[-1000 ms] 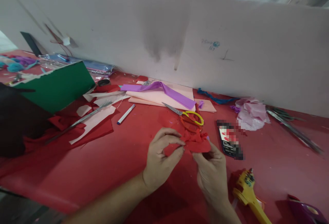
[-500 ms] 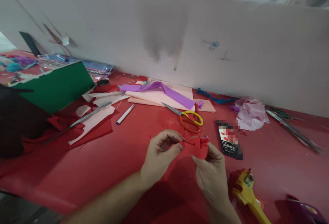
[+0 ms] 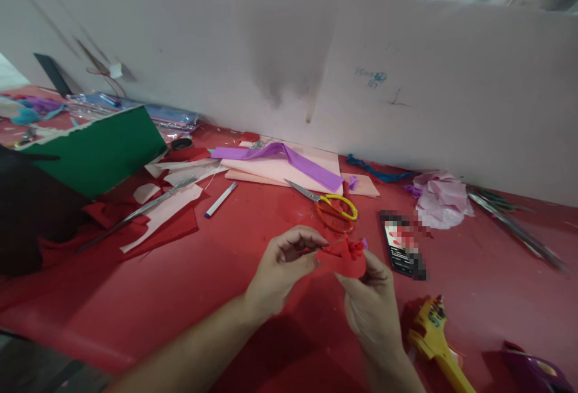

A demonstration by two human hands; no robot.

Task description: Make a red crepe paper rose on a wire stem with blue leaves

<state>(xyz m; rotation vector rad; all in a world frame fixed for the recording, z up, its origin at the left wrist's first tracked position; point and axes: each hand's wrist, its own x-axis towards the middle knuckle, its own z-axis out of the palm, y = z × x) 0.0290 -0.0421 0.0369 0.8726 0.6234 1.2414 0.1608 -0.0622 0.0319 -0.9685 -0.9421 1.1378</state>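
Observation:
A small red crepe paper flower (image 3: 347, 257) with ruffled folds is held between both hands above the red table. My left hand (image 3: 282, 269) pinches its left edge between thumb and fingers. On the other side, my right hand (image 3: 372, 300) grips it, thumb in front and fingers partly hidden behind. A bit of purple shows by the right fingertips. Just beyond the hands lie scissors (image 3: 332, 203) with yellow and orange handles. To the right rests a phone (image 3: 400, 247), its screen lit and partly blurred out.
A yellow glue gun (image 3: 436, 339) lies at the lower right, near a purple tool (image 3: 537, 369). Behind are a purple paper strip (image 3: 280, 155), pink sheets (image 3: 244, 175) and a marker (image 3: 220, 200). Paper scraps (image 3: 162, 218) and a green board (image 3: 99, 152) occupy the left. A white partition (image 3: 203, 44) closes the back.
The left fingers have shifted slightly along the red paper's edge, and more of its flat front now shows between the hands. The right hand stays almost still.

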